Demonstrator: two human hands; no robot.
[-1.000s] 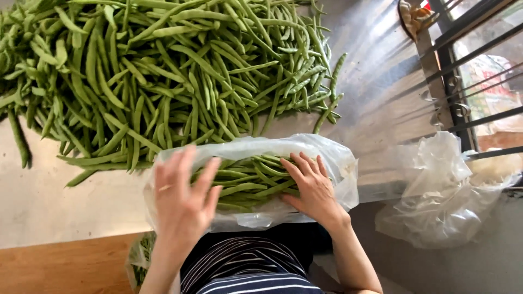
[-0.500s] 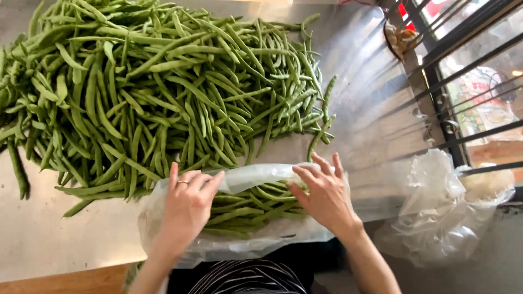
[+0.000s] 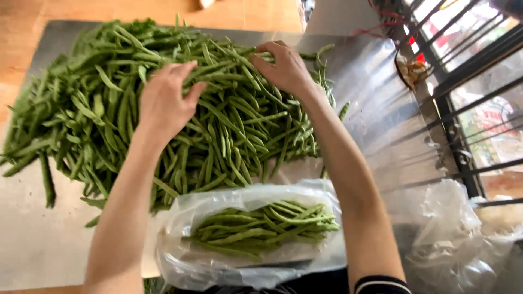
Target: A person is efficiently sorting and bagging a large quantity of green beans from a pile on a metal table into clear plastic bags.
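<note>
A big heap of green beans (image 3: 92,109) covers the metal table top (image 3: 376,120). My left hand (image 3: 163,100) lies on the middle of the heap, fingers curled over beans. Farther back, my right hand (image 3: 283,68) rests on the far right part of the heap with its fingers bent into the pods. Whether either hand has pods gripped is unclear. At the near edge lies a clear plastic bag (image 3: 180,261) holding a bundle of beans (image 3: 261,223); neither hand touches it.
Crumpled clear plastic bags (image 3: 463,245) hang at the right beside a black metal window grille (image 3: 468,71). A wooden surface (image 3: 136,11) lies beyond the table's far edge. Bare metal shows at the near left (image 3: 38,245).
Both hands have left the plastic bag and reached forward onto the bean heap. The bag now lies untouched at the near edge, and the view has tilted toward the far side.
</note>
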